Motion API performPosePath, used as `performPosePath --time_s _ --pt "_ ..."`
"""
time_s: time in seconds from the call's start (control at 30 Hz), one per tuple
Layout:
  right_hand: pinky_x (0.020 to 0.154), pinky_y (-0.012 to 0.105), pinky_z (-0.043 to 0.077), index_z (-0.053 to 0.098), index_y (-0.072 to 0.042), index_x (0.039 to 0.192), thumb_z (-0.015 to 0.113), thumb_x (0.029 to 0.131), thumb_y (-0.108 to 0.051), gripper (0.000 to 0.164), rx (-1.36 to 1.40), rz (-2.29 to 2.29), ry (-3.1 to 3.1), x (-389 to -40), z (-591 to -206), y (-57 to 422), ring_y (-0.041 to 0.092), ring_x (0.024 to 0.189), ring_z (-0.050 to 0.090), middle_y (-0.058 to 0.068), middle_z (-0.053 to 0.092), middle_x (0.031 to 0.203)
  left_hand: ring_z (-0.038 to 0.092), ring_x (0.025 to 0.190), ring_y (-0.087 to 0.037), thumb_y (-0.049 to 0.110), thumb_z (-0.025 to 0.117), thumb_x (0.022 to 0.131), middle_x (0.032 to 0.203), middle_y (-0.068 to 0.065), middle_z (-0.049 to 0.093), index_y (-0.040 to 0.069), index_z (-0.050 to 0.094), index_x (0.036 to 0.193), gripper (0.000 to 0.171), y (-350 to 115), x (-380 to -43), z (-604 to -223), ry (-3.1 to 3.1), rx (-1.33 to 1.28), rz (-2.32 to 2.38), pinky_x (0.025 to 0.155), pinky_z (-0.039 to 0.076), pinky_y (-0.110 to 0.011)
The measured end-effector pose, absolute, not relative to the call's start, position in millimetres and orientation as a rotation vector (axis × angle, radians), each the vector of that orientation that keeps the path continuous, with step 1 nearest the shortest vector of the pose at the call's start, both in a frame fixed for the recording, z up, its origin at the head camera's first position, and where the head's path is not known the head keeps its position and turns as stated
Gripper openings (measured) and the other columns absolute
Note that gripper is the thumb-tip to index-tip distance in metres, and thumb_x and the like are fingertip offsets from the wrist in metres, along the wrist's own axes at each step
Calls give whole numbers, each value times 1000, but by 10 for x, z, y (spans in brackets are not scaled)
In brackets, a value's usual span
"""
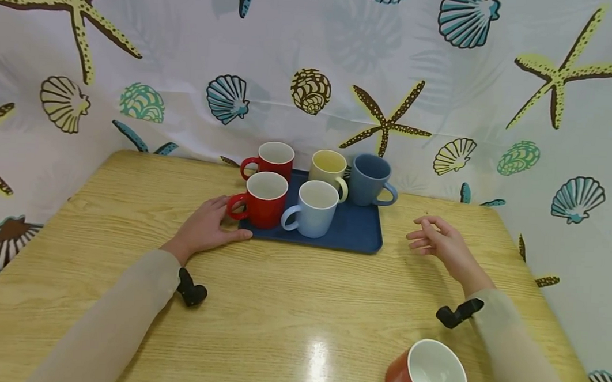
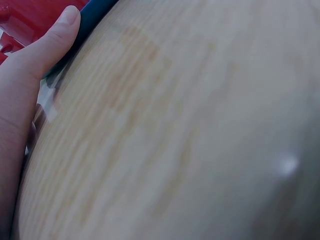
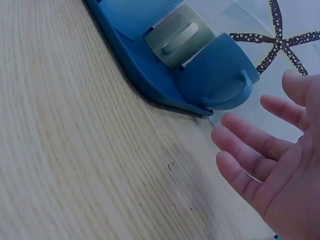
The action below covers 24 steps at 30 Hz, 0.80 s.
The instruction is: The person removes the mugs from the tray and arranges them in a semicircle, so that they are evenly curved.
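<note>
A dark blue tray (image 1: 356,231) stands on the wooden table, bearing several mugs. Two red mugs, a rear one (image 1: 282,158) and a front one (image 1: 269,203), are at its left. A light blue mug (image 1: 315,214) is at the front middle, with a yellow mug (image 1: 328,168) behind it. At the back right is a darker blue mug (image 1: 369,180). My left hand (image 1: 208,226) rests at the tray's left end, its thumb (image 2: 57,42) extended against the front corner; its other fingers are partly hidden. To the tray's right, my right hand (image 1: 443,244) hovers with loosely bent fingers, holding nothing.
Another red mug (image 1: 434,373) with a white inside sits near the front right, close to my right forearm. A curtain (image 1: 344,49) printed with shells and starfish hangs behind and beside the table (image 1: 279,305).
</note>
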State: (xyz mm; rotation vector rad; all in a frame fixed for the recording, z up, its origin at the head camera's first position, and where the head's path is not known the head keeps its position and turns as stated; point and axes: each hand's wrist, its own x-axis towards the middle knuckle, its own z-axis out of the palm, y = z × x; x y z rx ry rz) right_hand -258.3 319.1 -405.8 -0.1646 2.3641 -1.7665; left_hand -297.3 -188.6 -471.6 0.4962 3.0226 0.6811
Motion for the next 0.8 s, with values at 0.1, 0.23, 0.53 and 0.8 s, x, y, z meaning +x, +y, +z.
performPosePath --time_s 0.1,0.23,0.53,0.8 --pt "79 37 53 48 -10 123 45 96 -42 42 -142 -1778 2351 -2649 -4079 3142 35 96 62 25 61 112 21 134 -40 78 52 70 147 -19 29 8 37 143 102 -1884 -2971 -4717 3022 496 679 102 25 -61" --pt "80 39 52 45 -8 128 45 95 -43 48 -110 -1786 2338 -2741 -4107 3078 36 97 62 26 60 114 21 134 -40 79 52 69 147 -20 29 7 36 143 104 -1882 -2971 -4717 3017 493 678 102 25 -61" --pt "77 40 53 39 -3 131 43 97 -41 51 -99 -1774 2314 -2900 -4123 2960 34 94 64 31 55 118 21 134 -40 79 52 69 147 -19 29 8 36 143 104 -1883 -3011 -4713 3015 500 678 102 25 -61" --pt "79 41 52 31 -2 138 42 97 -43 58 -25 -1750 2310 -2998 -4103 2892 36 95 63 31 54 120 21 134 -40 79 53 68 147 -19 30 6 36 142 105 -1903 -3000 -4727 3008 493 698 102 24 -61"
